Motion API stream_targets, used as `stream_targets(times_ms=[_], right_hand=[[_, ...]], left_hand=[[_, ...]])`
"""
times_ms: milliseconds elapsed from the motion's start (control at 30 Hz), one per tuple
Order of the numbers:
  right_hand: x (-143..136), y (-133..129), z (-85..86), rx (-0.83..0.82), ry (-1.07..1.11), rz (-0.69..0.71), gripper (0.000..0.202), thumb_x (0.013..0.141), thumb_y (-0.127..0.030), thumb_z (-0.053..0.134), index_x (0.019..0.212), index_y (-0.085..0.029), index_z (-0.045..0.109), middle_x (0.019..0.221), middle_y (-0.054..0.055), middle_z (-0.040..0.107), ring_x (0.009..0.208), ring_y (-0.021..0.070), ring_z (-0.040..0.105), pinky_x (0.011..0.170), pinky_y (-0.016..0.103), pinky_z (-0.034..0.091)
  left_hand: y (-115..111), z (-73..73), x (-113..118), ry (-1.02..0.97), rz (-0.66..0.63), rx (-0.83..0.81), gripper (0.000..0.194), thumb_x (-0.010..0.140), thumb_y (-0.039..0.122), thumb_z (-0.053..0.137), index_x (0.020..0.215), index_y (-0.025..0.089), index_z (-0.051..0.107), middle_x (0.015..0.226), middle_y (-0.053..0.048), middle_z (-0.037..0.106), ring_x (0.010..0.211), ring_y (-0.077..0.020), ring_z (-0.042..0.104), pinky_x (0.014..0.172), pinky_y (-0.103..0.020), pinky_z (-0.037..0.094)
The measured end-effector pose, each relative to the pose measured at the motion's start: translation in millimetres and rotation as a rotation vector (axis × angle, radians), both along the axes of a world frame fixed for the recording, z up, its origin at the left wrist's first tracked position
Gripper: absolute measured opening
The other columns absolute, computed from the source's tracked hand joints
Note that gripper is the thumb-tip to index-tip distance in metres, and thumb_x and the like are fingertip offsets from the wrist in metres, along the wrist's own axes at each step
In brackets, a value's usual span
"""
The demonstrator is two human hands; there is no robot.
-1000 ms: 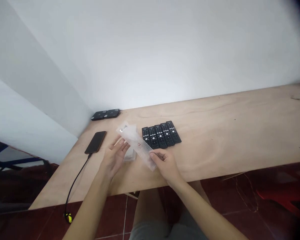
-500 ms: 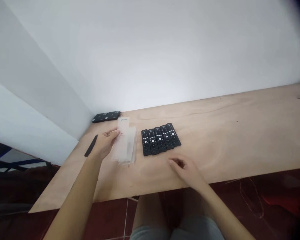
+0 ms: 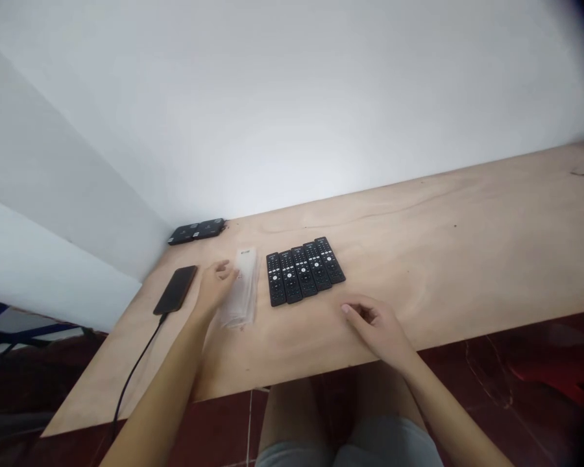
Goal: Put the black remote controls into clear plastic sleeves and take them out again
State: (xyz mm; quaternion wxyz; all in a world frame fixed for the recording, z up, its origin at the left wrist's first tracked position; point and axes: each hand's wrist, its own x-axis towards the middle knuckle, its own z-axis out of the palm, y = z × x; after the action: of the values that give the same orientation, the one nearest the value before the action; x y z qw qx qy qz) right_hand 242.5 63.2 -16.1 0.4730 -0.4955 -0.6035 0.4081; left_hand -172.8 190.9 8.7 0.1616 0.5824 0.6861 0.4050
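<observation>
A stack of clear plastic sleeves (image 3: 244,285) lies on the wooden table, with small dark print near its top end. My left hand (image 3: 217,280) is at the left edge of this stack, its fingers loosely bent and apart; I see nothing held in it. To the right of the sleeves, several black remote controls (image 3: 303,270) lie side by side in a slanted row, buttons up. My right hand (image 3: 377,327) rests at the near right of the remotes, loosely curled with a gap between thumb and fingers, and nothing shows inside.
A dark phone (image 3: 176,289) lies left of my left hand, its black cable (image 3: 135,370) running over the table's front edge. Two flat black boxes (image 3: 196,231) sit at the back left corner by the white wall (image 3: 292,117). The wooden table (image 3: 457,259) extends to the right.
My left hand has let go of the sleeve it held, which now lies lined up with the others. The view has shifted slightly, and the phone shows more fully. The remotes stay in their row.
</observation>
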Motion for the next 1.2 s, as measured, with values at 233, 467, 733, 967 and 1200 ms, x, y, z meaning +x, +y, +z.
stream_targets(times_ms=[233,467,733,967,1200], right_hand=[[0.9,0.0,-1.5,0.006,-0.025,0.006,0.038,0.105,-0.056,0.065,0.099,-0.022,0.081,0.087,0.007,0.076,0.083,0.0272,0.069,0.074,0.038,0.058],[0.8,-2.2,0.1,-0.004,-0.043,-0.004,0.038,0.106,-0.055,0.065,0.095,-0.022,0.080,0.085,0.006,0.074,0.081,0.0263,0.067,0.073,0.037,0.055],[0.7,-1.4,0.5,0.021,-0.084,0.000,0.040,0.106,-0.056,0.065,0.094,-0.022,0.081,0.083,0.006,0.074,0.079,0.0265,0.067,0.070,0.036,0.056],[0.6,1.2,-5.3,0.043,-0.096,0.008,0.032,0.107,-0.051,0.064,0.105,-0.023,0.081,0.099,0.008,0.081,0.091,0.0293,0.073,0.082,0.041,0.062],[3.9,11.8,3.2,0.271,-0.262,0.216,0.033,0.108,-0.039,0.066,0.140,-0.031,0.074,0.153,0.010,0.066,0.145,0.0323,0.060,0.126,0.053,0.048]], left_hand=[[24.2,-6.4,9.7,0.333,-0.309,0.028,0.073,0.103,0.064,0.057,0.160,0.019,0.056,0.176,-0.014,0.045,0.167,-0.0376,0.034,0.138,-0.055,0.025],[42.2,-37.8,14.1,0.475,-0.382,-0.117,0.090,0.106,0.075,0.042,0.168,0.010,0.045,0.178,-0.022,0.038,0.169,-0.0395,0.029,0.138,-0.056,0.021],[40.0,-24.9,14.1,0.529,-0.364,-0.109,0.083,0.108,0.069,0.039,0.166,0.010,0.048,0.175,-0.024,0.043,0.165,-0.0417,0.038,0.134,-0.057,0.028],[-34.2,8.8,68.9,0.509,-0.550,0.142,0.051,0.112,0.047,0.053,0.157,0.026,0.060,0.164,-0.013,0.057,0.152,-0.0337,0.054,0.128,-0.053,0.043],[-92.7,-18.2,121.5,0.505,-0.442,0.238,0.032,0.107,0.026,0.064,0.136,0.022,0.076,0.139,-0.016,0.070,0.133,-0.0375,0.065,0.111,-0.060,0.059]])
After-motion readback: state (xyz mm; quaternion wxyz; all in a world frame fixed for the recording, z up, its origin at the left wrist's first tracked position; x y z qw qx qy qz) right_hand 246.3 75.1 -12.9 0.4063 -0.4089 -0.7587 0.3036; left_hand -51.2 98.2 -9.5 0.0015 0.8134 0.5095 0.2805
